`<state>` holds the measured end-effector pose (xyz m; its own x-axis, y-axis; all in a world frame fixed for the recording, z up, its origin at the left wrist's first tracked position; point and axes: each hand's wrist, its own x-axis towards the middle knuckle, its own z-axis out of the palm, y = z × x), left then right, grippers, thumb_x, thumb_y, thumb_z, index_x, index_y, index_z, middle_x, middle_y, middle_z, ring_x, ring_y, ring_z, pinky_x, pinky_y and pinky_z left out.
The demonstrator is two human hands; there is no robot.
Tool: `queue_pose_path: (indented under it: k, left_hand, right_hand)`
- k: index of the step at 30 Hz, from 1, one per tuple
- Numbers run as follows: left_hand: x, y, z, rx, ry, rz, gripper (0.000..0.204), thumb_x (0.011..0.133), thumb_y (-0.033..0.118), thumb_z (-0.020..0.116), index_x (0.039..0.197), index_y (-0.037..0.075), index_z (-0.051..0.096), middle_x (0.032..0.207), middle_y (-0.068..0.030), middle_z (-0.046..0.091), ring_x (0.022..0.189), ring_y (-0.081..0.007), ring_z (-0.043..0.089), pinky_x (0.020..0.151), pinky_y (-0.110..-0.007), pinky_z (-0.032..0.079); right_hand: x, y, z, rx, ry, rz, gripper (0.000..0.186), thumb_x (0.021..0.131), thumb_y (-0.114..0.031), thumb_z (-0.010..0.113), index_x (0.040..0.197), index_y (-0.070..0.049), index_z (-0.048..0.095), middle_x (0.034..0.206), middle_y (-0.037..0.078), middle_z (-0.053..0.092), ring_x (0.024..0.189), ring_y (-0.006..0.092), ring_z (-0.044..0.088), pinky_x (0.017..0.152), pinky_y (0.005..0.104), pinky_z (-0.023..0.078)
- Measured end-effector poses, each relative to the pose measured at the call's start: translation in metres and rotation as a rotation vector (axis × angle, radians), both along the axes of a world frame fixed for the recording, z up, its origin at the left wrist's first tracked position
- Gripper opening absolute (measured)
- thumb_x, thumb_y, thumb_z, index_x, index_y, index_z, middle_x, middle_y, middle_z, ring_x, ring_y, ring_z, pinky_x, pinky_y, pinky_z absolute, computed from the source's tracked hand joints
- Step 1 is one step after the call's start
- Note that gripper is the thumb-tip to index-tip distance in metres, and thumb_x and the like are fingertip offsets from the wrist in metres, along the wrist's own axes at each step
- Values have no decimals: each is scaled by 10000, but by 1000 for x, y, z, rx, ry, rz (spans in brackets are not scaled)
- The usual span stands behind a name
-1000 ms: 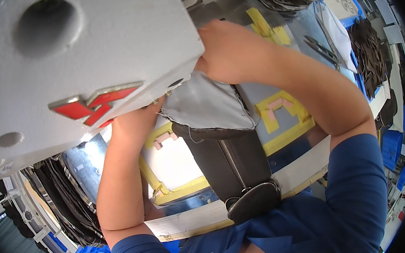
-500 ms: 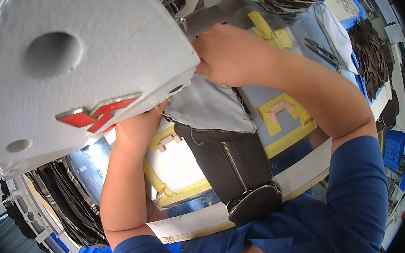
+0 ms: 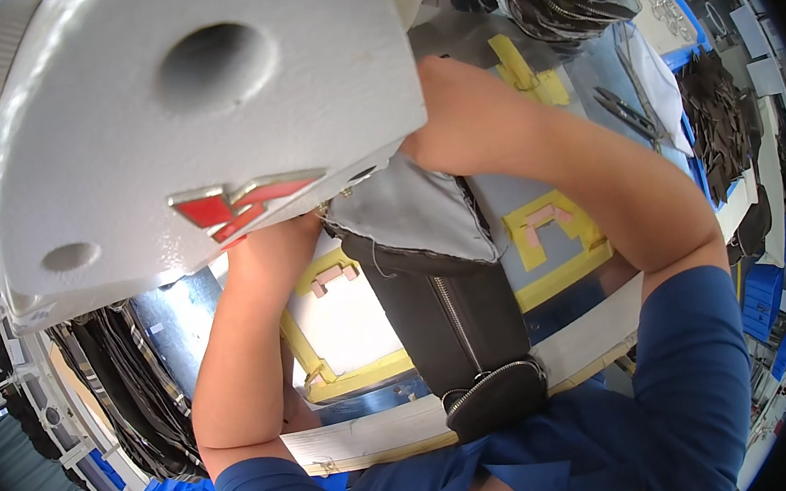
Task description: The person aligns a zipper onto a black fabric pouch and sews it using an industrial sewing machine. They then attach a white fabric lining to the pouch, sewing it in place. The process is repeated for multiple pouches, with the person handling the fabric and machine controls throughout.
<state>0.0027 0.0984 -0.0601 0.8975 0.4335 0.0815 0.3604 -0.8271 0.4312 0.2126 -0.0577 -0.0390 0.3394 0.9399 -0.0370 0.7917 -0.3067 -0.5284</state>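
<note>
Black fabric pouch is laid, in the head view, on the near side of the white-painted machine head; its silver metal zip is already fitted, its grey cloth lining judged unfinished at the edge. Left hand and right hand are partly hidden by the machine head; their grip cannot be told.

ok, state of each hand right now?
Left hand: can't tell, grip hidden by the white machine head.
Right hand: can't tell, grip hidden too.
</note>
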Motion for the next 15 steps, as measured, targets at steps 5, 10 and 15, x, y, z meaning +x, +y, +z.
queue_pose_path:
  k: [5,10,15]
  left_hand:
    - [-18,-21,69,-1,367,-12,366,904,216,822,1193,1,755,1092,-223,768,999,-420,733,876,-465,578]
    - [-29,-56,112,38,5,-278,565,753,306,939,1183,-6,748,1158,-220,741,1038,-418,706,876,-482,576]
    - [-9,-50,64,-197,2,-556,465,775,337,934,871,6,622,1171,-195,715,1007,-402,692,882,-474,564]
  right_hand:
    - [14,-6,-18,130,16,48,256,922,-215,694,882,23,777,884,234,755,910,456,739,809,537,590]
    - [24,-5,-20,162,60,137,271,901,-222,690,849,32,768,861,251,737,869,468,720,800,532,574]
    - [17,-7,-11,208,-10,136,276,906,-222,680,852,34,767,855,259,734,859,474,715,807,533,570]
